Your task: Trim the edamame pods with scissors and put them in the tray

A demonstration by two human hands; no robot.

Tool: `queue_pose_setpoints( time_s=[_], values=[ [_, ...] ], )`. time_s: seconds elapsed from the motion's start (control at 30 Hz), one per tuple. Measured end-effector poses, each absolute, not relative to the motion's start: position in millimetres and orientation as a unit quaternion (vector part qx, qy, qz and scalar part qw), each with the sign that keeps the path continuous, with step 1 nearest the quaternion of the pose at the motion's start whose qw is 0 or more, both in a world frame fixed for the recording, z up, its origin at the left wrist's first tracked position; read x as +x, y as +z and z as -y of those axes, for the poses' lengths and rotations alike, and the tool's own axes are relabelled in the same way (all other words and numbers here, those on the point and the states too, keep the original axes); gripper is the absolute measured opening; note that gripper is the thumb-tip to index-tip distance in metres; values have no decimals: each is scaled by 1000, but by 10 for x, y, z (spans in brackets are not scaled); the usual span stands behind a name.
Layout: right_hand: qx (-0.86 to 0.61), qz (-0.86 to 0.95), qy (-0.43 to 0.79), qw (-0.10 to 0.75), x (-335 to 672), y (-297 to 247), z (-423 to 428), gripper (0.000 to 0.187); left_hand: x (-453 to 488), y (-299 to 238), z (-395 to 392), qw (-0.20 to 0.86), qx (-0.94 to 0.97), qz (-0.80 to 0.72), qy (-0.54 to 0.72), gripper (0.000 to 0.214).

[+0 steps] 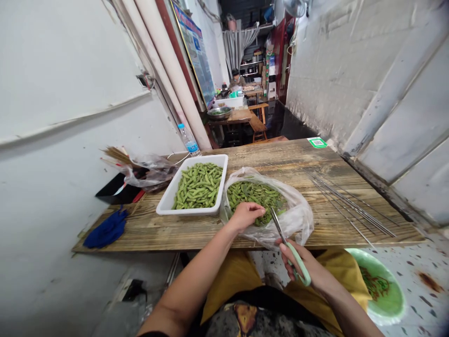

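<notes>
In my right hand [296, 262] is a pair of scissors [278, 227] with mint-green handles, its blades pointing up and away over a clear plastic bag [298, 215]. The bag lies spread open and holds many green edamame pods [245, 191] with some leaves. My left hand [247, 216] is over the near side of the bag, fingers pinched together close to the scissor tips. Whatever sits between those fingers is too small to make out against the pods. Left of the bag stands a white plastic tray [162, 206] filled with edamame pods [199, 185].
Metal skewers [351, 203] lie on the right of the wooden table [196, 234]. A blue cloth [107, 229], a black box [112, 187] and a water bottle [189, 140] are on the left. A green basin [386, 299] stands on the floor. Someone [236, 80] sits farther back.
</notes>
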State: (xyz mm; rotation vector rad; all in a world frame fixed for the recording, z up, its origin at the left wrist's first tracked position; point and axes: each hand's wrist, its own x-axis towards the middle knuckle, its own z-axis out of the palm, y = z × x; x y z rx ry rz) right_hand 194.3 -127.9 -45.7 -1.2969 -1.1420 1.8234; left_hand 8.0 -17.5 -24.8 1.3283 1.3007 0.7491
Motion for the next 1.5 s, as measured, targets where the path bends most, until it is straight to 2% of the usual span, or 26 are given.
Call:
queue_pose_setpoints(
  time_s=[0.17, 0.5, 0.57, 0.73, 0.87, 1.07, 1.3, 1.5],
  values=[
    [-476, 415, 712, 308, 1936, -471, 1223, 55, 79, -258, 200, 577, 533, -543, 297, 30],
    [-513, 433, 681, 292, 1898, -506, 1201, 46, 84, -204, 186, 544, 596, -533, 255, 13],
    [-519, 432, 675, 298, 1889, -539, 1204, 46, 89, -186, 188, 566, 589, -517, 256, 11],
    [-477, 419, 690, 347, 1908, -570, 1214, 51, 97, -153, 172, 661, 445, -508, 327, 31],
    [-468, 395, 710, 348, 1906, -478, 1254, 46, 113, -136, 168, 731, 378, -452, 344, 37],
    [-492, 424, 687, 327, 1870, -399, 1266, 47, 192, -149, 245, 734, 364, -455, 349, 33],
    [-483, 458, 662, 343, 1874, -432, 1234, 46, 294, -183, 360, 711, 384, -462, 365, 34],
    [-496, 409, 687, 339, 1877, -541, 1196, 45, 246, -157, 324, 715, 377, -459, 368, 35]
  ],
)
